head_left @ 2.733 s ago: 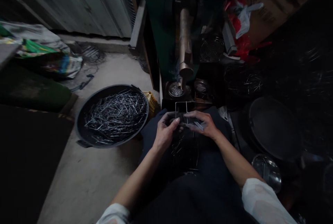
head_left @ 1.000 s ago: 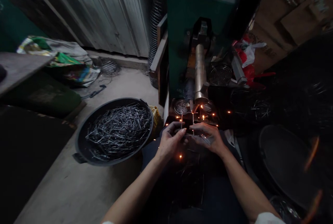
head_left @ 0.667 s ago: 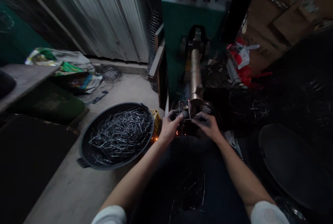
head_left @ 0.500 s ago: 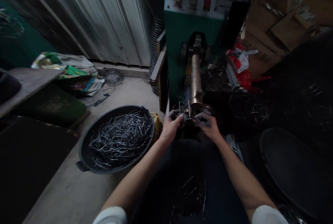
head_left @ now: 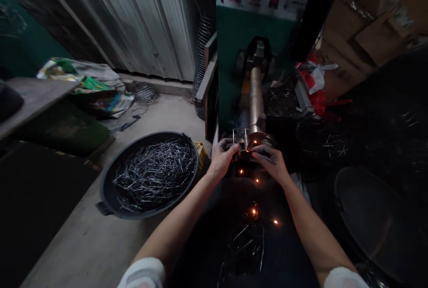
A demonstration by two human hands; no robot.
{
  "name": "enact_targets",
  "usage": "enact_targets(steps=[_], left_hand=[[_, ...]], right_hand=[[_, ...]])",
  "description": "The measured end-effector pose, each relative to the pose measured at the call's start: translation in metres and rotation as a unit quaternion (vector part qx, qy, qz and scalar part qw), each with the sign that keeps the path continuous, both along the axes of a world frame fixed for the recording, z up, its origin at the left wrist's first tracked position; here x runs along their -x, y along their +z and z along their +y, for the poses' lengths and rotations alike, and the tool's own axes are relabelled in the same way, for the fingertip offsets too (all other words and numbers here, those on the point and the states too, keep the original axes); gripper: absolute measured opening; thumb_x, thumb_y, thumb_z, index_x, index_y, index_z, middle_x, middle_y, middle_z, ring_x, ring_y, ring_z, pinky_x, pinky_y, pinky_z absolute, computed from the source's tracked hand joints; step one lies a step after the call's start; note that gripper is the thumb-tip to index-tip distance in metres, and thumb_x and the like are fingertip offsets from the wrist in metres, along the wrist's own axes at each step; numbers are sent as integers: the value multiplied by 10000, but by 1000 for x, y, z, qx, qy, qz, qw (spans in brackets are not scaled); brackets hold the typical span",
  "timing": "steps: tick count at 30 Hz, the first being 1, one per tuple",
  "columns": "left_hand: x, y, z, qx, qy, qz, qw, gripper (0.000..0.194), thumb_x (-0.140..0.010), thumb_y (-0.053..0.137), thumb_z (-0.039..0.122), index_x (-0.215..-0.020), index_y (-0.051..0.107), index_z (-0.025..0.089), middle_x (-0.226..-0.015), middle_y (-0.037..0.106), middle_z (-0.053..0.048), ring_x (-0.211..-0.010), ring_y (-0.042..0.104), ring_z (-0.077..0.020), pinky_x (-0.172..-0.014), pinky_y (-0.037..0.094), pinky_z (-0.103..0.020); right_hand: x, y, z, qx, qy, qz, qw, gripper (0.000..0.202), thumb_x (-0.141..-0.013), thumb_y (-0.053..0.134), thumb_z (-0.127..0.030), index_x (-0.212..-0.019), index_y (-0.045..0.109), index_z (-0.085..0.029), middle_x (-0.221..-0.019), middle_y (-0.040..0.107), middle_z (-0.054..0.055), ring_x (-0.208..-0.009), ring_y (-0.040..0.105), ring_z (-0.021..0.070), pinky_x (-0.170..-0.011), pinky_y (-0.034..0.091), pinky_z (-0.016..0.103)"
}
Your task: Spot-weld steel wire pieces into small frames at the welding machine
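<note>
My left hand (head_left: 222, 158) pinches a thin bent wire frame (head_left: 233, 135), whose prongs stand up in front of the machine. My right hand (head_left: 270, 159) is closed at the frame's right side, its fingertips pressed together; what they grip is too small and dark to make out. Between the hands, the copper-coloured cylindrical arm (head_left: 256, 100) of a green spot welder (head_left: 230, 65) ends just above and beyond the fingertips. Bright orange sparks (head_left: 248, 149) glow at this spot, and others fall over my dark lap. Several loose wire pieces (head_left: 245, 245) lie on my lap.
A black tub (head_left: 106, 185) full of wire pieces (head_left: 157, 172) stands left, beside a yellow crate (head_left: 201, 153). A dark round container (head_left: 368, 216) sits right. Cardboard boxes (head_left: 337, 47) and red plastic bags (head_left: 317, 96) lie behind. A grey board (head_left: 40, 94) juts in at left.
Sparks have appeared at the wire frame and over my lap. The red lamp on the panel no longer glows. The view has shifted slightly; both hands keep their grip near the welder's arm.
</note>
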State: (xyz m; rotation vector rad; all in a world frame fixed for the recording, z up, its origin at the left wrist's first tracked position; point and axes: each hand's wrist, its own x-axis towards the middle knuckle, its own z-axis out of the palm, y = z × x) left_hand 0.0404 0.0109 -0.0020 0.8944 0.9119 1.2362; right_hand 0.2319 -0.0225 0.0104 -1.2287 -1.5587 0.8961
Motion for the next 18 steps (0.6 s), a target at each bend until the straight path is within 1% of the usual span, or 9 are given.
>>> enact_targets(steps=[2, 5, 8, 10, 11, 13, 15, 17, 18], left_hand=[[0, 4, -4, -5, 7, 4, 1000, 392, -705, 809, 403, -926, 602, 154, -616, 615, 25, -470, 539, -92, -417, 375, -186], [3, 6, -20, -16, 42, 14, 999, 379, -718, 796, 399, -936, 592, 165, -657, 622, 30, -494, 552, -91, -430, 393, -187], [19, -2, -42, 5, 79, -6, 997, 400, -711, 793, 413, -957, 587, 173, -674, 619, 35, -507, 567, -96, -443, 403, -191], [41, -13, -54, 29, 108, -18, 994, 452, -685, 810, 436, -976, 586, 171, -667, 614, 35, -505, 573, -105, -454, 418, -200], [55, -19, -59, 41, 134, -17, 990, 486, -667, 821, 453, -982, 586, 167, -666, 616, 31, -509, 578, -111, -464, 430, -208], [88, -31, -65, 63, 200, -2, 978, 545, -640, 832, 492, -985, 576, 156, -680, 629, 15, -523, 586, -113, -496, 454, -219], [119, -41, -69, 78, 254, 17, 964, 555, -659, 806, 540, -965, 554, 152, -697, 640, -1, -523, 576, -100, -521, 456, -216], [141, -48, -76, 87, 269, 40, 958, 521, -714, 745, 581, -932, 544, 152, -705, 645, -13, -517, 562, -90, -527, 443, -210], [146, -51, -82, 89, 268, 55, 958, 501, -731, 724, 584, -919, 551, 153, -706, 648, -16, -518, 558, -92, -525, 436, -210]], right_hand=[[-9, 0, -12, 23, 4, 7, 1000, 269, -856, 740, -423, -1015, 752, -207, -998, 747, 59, -967, 689, 240, -882, 525, 345], [-24, -5, -45, 76, 10, 24, 997, 301, -824, 761, -446, -1010, 755, -209, -1054, 749, 75, -1016, 696, 265, -941, 532, 391], [-42, -19, -85, 168, -7, 20, 985, 329, -820, 751, -475, -1034, 765, -226, -1052, 759, 95, -996, 719, 295, -923, 561, 422], [-53, -33, -105, 193, -71, -9, 978, 382, -764, 775, -525, -1013, 774, -236, -981, 771, 102, -929, 735, 332, -851, 596, 457], [-57, -39, -112, 197, -97, -29, 975, 392, -732, 783, -549, -963, 785, -232, -930, 774, 109, -894, 738, 353, -797, 611, 469], [-61, -50, -122, 200, -130, -61, 969, 392, -717, 761, -595, -850, 795, -228, -842, 772, 113, -832, 738, 368, -713, 622, 470], [-58, -54, -127, 191, -134, -78, 969, 402, -740, 717, -624, -779, 794, -231, -822, 770, 114, -839, 735, 364, -704, 622, 457], [-54, -55, -130, 170, -133, -78, 973, 405, -759, 694, -631, -749, 789, -238, -835, 772, 114, -859, 731, 351, -714, 619, 436], [-52, -54, -130, 161, -136, -72, 975, 402, -761, 694, -628, -751, 786, -237, -829, 770, 114, -843, 730, 341, -700, 616, 422]])
